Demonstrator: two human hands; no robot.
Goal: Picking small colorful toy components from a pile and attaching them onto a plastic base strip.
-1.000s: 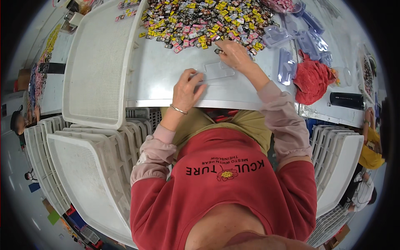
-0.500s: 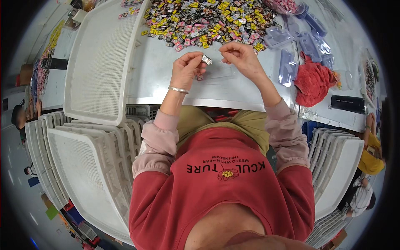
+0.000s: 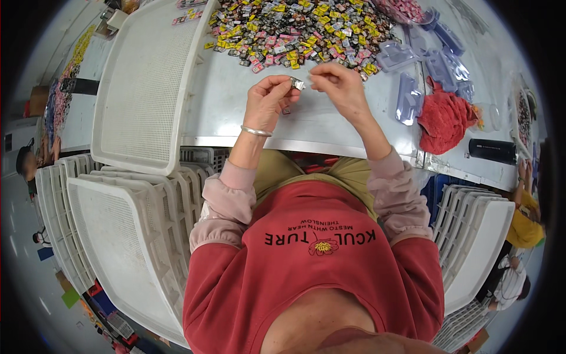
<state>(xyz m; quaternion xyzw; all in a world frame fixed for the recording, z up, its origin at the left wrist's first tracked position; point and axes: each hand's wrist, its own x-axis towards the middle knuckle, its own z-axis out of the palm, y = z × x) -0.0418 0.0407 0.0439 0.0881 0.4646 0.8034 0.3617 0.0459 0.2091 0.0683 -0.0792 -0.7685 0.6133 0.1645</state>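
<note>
Between the thumb and fingers of my left hand (image 3: 266,100) is a small black and silver packet (image 3: 298,84), held above the metal table. Just to its right, my right hand (image 3: 343,88) has thumb and forefinger pinched together near the packet's end. Whether anything is in that pinch is too small and blurred to tell. Under my left fingers lies a small pink packet (image 3: 286,110) on the table. Beyond both hands spreads a big pile of small packets (image 3: 295,32) in yellow, pink, black and silver.
A white mesh tray (image 3: 141,88) lies at left, above stacked white trays (image 3: 112,218). Clear bluish plastic containers (image 3: 408,99), a red cloth (image 3: 445,118) and a black cylinder (image 3: 492,151) are at right. More white trays (image 3: 471,248) stand low right. Other people work at both sides.
My right hand has shifted slightly left, closer to the packet. My left hand has moved a little right and turned the packet, still gripping it.
</note>
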